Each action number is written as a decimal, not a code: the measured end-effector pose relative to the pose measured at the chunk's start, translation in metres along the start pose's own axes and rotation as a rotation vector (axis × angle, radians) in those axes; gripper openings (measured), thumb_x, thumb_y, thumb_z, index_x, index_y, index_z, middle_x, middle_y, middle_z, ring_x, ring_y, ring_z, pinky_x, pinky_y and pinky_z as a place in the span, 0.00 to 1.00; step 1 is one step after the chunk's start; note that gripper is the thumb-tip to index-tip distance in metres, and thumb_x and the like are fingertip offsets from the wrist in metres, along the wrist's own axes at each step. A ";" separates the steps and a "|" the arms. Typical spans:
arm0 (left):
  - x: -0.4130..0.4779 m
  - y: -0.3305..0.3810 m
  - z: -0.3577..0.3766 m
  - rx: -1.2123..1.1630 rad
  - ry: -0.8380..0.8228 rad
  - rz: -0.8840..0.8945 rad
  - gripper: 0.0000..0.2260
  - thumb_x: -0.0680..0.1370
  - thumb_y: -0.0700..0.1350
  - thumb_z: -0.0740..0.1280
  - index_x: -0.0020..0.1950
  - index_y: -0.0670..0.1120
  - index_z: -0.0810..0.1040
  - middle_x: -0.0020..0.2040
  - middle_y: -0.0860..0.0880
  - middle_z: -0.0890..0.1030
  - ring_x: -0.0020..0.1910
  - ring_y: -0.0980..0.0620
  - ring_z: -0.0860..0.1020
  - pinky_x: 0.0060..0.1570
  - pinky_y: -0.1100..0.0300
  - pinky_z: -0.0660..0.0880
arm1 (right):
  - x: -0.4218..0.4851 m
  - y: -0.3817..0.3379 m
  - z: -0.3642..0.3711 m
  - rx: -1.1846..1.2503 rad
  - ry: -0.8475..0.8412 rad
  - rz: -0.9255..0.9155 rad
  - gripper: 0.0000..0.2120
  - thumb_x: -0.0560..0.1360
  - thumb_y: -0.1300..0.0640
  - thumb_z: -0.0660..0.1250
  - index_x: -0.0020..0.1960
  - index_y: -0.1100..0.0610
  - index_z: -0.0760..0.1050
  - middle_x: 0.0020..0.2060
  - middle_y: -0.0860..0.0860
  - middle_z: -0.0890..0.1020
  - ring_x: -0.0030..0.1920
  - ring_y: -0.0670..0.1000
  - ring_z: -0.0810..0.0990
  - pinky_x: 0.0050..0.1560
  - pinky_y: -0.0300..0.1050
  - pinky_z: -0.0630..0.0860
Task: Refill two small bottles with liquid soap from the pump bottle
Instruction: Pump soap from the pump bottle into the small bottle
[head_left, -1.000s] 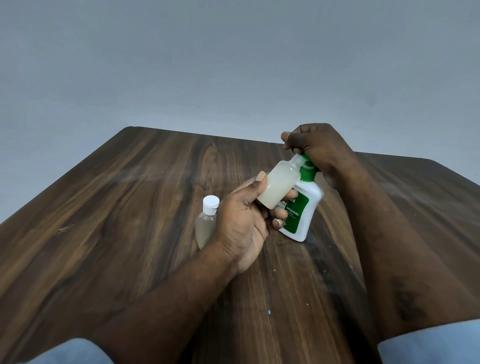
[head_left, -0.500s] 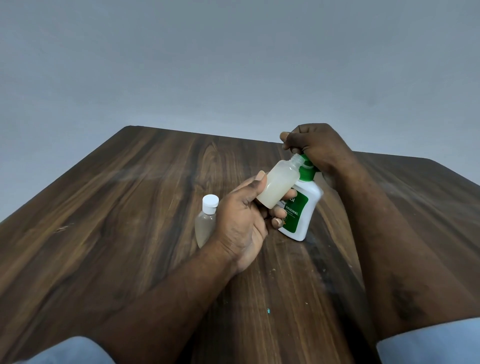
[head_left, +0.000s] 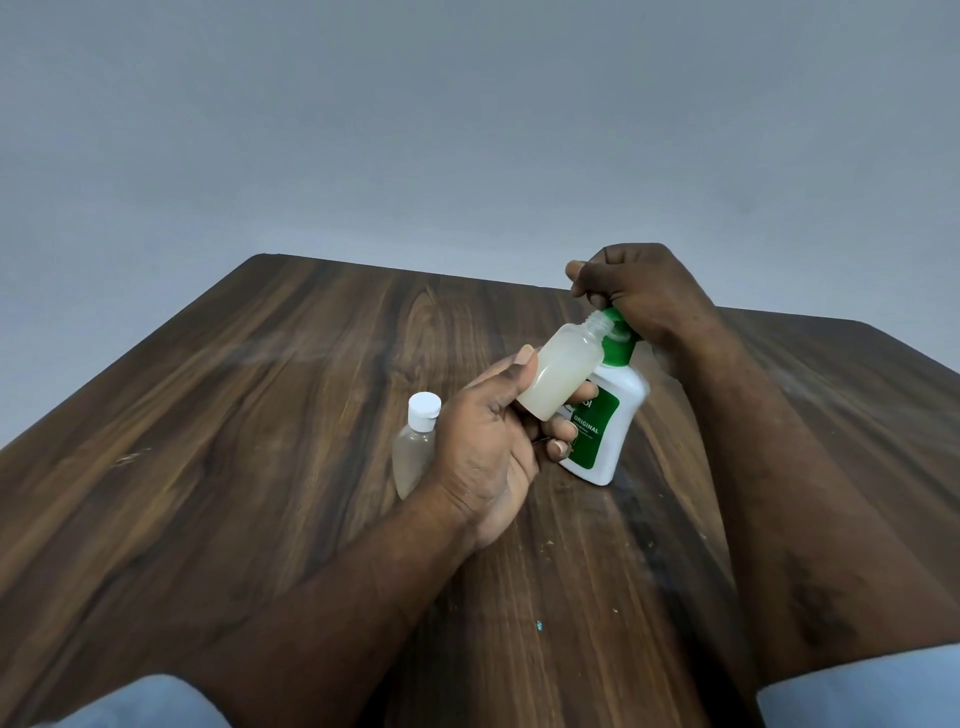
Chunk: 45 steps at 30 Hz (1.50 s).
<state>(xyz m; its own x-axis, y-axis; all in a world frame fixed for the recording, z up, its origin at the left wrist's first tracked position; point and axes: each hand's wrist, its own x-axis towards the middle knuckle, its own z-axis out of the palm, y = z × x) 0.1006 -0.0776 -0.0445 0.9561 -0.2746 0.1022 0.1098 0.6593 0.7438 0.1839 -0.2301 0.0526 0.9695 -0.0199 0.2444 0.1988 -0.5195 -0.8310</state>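
My left hand (head_left: 488, 457) grips a small uncapped translucent bottle (head_left: 558, 371), tilted with its open neck up against the green pump head. The bottle holds pale cloudy soap. My right hand (head_left: 639, 291) is curled over the top of the pump on the white pump bottle (head_left: 605, 431), which has a green label and leans to the right on the table. A second small bottle (head_left: 415, 447) with a white cap on stands just left of my left hand, partly hidden by it.
The dark wooden table (head_left: 260, 441) spreads out to the left and toward me, with small crumbs and a tiny teal speck (head_left: 539, 625) near the front. A plain grey wall lies behind the far edge.
Both hands and the bottles have stayed almost where they were; the pump bottle rocks slightly under my right hand.
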 end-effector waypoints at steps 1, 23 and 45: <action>0.000 0.000 0.000 -0.002 0.004 0.002 0.20 0.83 0.52 0.61 0.64 0.40 0.80 0.49 0.38 0.84 0.32 0.52 0.75 0.31 0.62 0.72 | 0.000 0.001 0.001 0.000 -0.015 0.011 0.14 0.79 0.54 0.72 0.35 0.55 0.80 0.25 0.45 0.75 0.32 0.47 0.75 0.39 0.44 0.70; -0.001 0.000 0.000 0.000 0.018 -0.006 0.19 0.85 0.51 0.59 0.65 0.39 0.79 0.49 0.37 0.84 0.32 0.52 0.74 0.31 0.61 0.72 | -0.002 0.003 0.000 0.008 -0.057 0.040 0.12 0.80 0.62 0.69 0.52 0.74 0.80 0.23 0.40 0.78 0.29 0.31 0.77 0.40 0.44 0.69; -0.002 0.001 0.002 0.001 0.012 -0.004 0.17 0.86 0.50 0.58 0.62 0.40 0.80 0.48 0.38 0.84 0.31 0.52 0.74 0.31 0.62 0.71 | 0.001 0.000 -0.001 -0.004 -0.018 0.011 0.12 0.80 0.55 0.72 0.39 0.58 0.80 0.24 0.43 0.76 0.25 0.38 0.73 0.35 0.39 0.69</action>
<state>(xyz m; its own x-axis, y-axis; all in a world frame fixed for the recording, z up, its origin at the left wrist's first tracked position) 0.0983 -0.0773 -0.0425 0.9589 -0.2689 0.0910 0.1136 0.6573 0.7450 0.1848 -0.2309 0.0529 0.9740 -0.0101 0.2261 0.1877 -0.5226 -0.8317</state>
